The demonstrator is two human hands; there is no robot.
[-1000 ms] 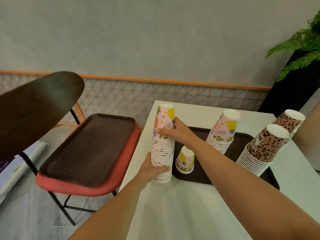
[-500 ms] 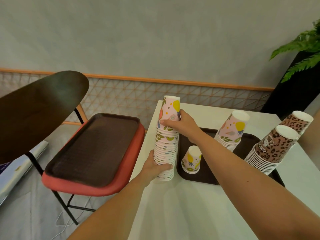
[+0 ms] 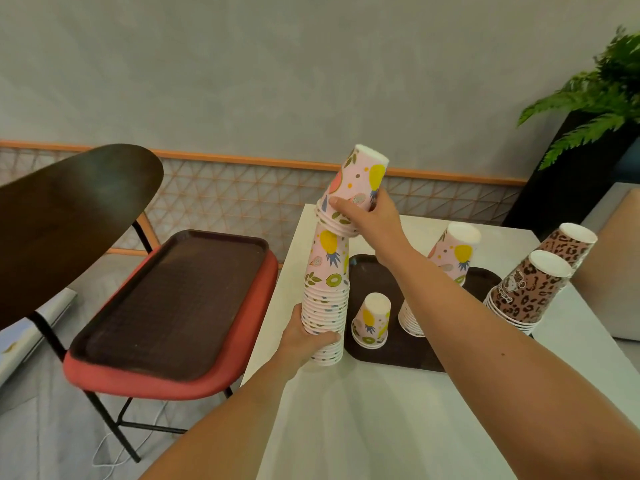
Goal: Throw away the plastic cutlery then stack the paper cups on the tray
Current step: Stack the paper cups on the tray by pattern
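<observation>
While the left hand [image 3: 304,337] grips the tall fruit-print stack [image 3: 325,299] near its base, fingers curled round the front of the lower rims, we find that stack standing upside down on the white table [image 3: 381,427], just left of the dark tray [image 3: 391,358] at centre frame.

The right hand [image 3: 367,216] holds an upper batch of cups [image 3: 356,181] above it, thumb on the near side and fingers wrapped round the far side. This batch is tilted, its closed end leaning toward the upper right. Its lowest rims overlap the top of the tall stack; we cannot tell whether the two touch.

On the tray we record a short fruit-print stack [image 3: 372,320] near the left end, upside down. A second fruit-print stack [image 3: 450,258] stands behind it, partly hidden by the right forearm.

Two leopard-print stacks [image 3: 530,289] lean at the right of the frame, near the tray's right end; we cannot tell whether they rest on it.

At left of frame a chair [image 3: 156,386] with a red seat carries a second tray [image 3: 173,299]. A fern [image 3: 595,98] occupies the upper right corner.
</observation>
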